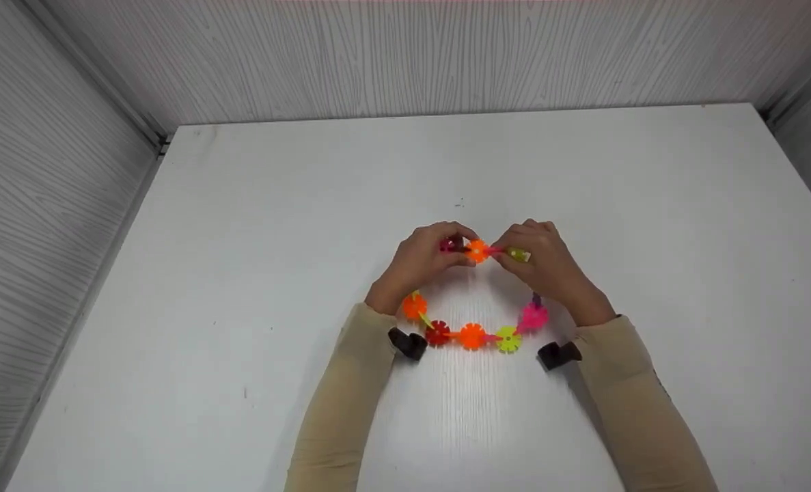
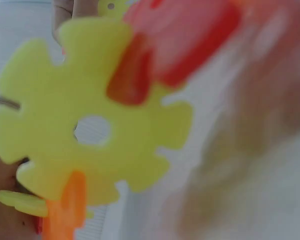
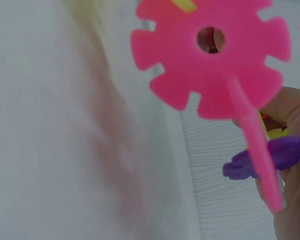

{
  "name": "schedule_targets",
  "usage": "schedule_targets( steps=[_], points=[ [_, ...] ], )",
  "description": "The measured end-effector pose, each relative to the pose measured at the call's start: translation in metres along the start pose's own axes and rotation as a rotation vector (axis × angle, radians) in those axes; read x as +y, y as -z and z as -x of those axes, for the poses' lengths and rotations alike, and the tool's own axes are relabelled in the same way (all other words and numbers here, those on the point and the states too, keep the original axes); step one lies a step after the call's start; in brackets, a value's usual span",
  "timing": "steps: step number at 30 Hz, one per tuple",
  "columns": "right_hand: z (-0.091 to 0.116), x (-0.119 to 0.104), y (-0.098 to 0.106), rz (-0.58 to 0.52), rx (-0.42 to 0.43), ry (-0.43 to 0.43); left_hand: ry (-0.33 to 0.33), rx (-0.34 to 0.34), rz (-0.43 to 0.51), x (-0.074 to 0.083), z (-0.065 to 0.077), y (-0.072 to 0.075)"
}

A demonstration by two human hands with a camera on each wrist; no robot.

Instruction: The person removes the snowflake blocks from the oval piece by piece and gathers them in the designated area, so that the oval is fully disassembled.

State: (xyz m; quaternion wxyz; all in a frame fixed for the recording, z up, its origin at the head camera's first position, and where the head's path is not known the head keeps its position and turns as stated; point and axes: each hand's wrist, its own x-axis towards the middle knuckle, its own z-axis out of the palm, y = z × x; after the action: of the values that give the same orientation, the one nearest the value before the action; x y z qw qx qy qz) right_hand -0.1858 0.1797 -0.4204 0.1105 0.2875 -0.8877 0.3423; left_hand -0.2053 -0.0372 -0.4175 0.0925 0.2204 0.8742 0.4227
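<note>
Notched plastic snowflake discs are linked edge to edge in a loop between both arms. In the head view my left hand (image 1: 422, 254) pinches an orange snowflake disc (image 1: 477, 251) at the loop's far side, with a dark red disc (image 1: 450, 244) under its fingers. My right hand (image 1: 543, 258) pinches a pink snowflake disc (image 1: 495, 251) set edge-on against the orange one. A yellow-green disc (image 1: 518, 255) shows by the right palm. Close to the left wrist camera hangs a yellow disc (image 2: 50, 115), joined to red and orange ones. A purple disc (image 3: 290, 150) appears in the right wrist view.
The loop's near side has a red disc (image 1: 438, 333), an orange disc (image 1: 473, 336), a yellow-green disc (image 1: 508, 339) and a pink disc (image 1: 533, 316) over the white table (image 1: 275, 239). Black wrist mounts (image 1: 408, 344) flank it. A wood-grain panel (image 1: 446, 55) stands behind.
</note>
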Motion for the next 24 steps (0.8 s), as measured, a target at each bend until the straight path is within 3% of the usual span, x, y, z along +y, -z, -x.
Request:
schedule_targets(
  steps=[4,12,24],
  points=[
    [0.001,0.0015,0.0008,-0.025,-0.028,-0.001,-0.006,-0.024,0.012,-0.0017,0.0003,0.0003],
    [0.0006,-0.0007,-0.0004,0.039,0.02,-0.02,-0.002,0.023,-0.045,0.0003,-0.0009,-0.0013],
    [0.003,0.0021,-0.0004,0.002,-0.02,-0.02,0.023,-0.026,-0.012,-0.0009,0.0,-0.0008]
  ],
)
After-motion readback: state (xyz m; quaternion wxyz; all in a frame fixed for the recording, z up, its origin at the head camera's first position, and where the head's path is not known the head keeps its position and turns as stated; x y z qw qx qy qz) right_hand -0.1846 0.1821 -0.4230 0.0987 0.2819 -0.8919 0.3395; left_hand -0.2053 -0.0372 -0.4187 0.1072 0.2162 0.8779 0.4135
